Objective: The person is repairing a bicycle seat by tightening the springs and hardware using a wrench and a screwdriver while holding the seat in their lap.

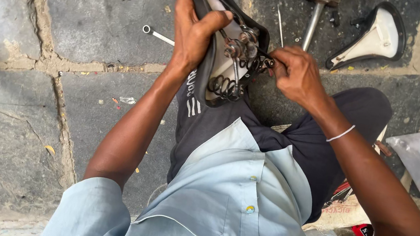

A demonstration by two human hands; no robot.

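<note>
Saddle (216, 41) upside down, propped on the knee, centre far. Left hand (194, 32) clenched round its edge, thumb hooked over the rim. Right hand (297, 75) pinching something small at the spring clamp (245, 48); looks like a nut or bolt being worked. Judged mid-step on the undercarriage fitting. Next turn needs the saddle held steady. Spanner (157, 34) lies left on the stone; second saddle (374, 37) far right.

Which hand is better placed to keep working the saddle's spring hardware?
Probably the right hand: its fingers already pinch the hardware beside the springs, while the left hand grips the saddle.
</note>
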